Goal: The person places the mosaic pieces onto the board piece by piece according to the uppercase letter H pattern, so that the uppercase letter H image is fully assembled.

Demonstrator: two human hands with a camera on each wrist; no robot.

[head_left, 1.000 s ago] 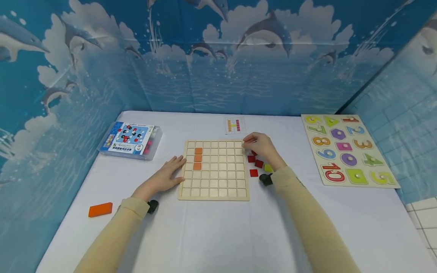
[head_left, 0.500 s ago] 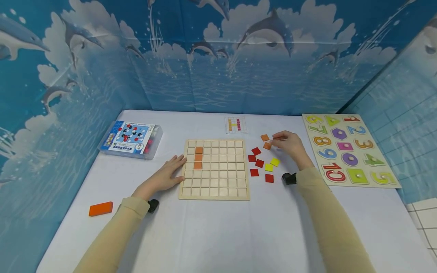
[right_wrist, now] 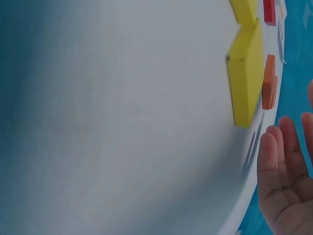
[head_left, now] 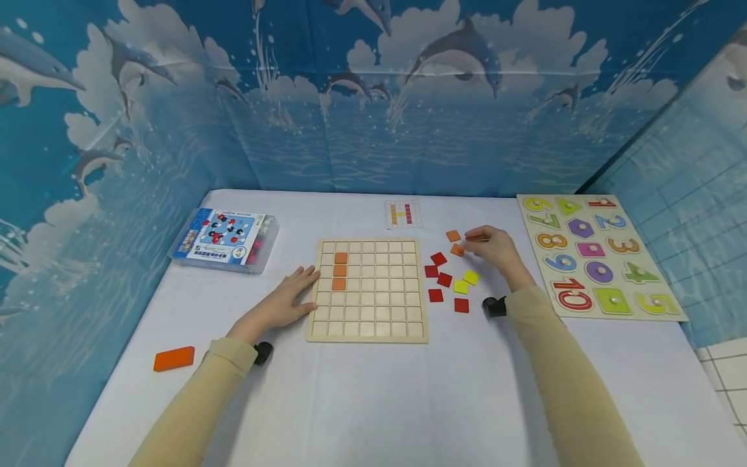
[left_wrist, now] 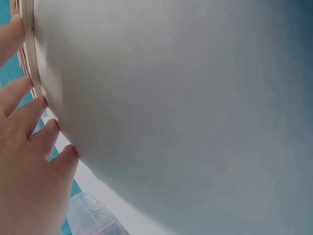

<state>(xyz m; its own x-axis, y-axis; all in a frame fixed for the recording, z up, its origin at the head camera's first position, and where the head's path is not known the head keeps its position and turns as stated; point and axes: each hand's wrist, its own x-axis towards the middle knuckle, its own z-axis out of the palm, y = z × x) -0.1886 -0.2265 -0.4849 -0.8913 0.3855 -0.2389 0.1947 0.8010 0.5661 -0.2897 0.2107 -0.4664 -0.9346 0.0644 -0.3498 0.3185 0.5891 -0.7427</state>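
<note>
Right hand (head_left: 493,251): fingers extended, nothing gripped that we can see, just beside the nearer orange tile (head_left: 457,250), right of the grid board (head_left: 375,299). Left hand (head_left: 284,301) spread, fingertips at that board's left edge. Table's (head_left: 373,402) far right corner: number board (head_left: 569,246); we read 1, 8, 10. Far left: labelled box (head_left: 224,240), print too small.
</note>
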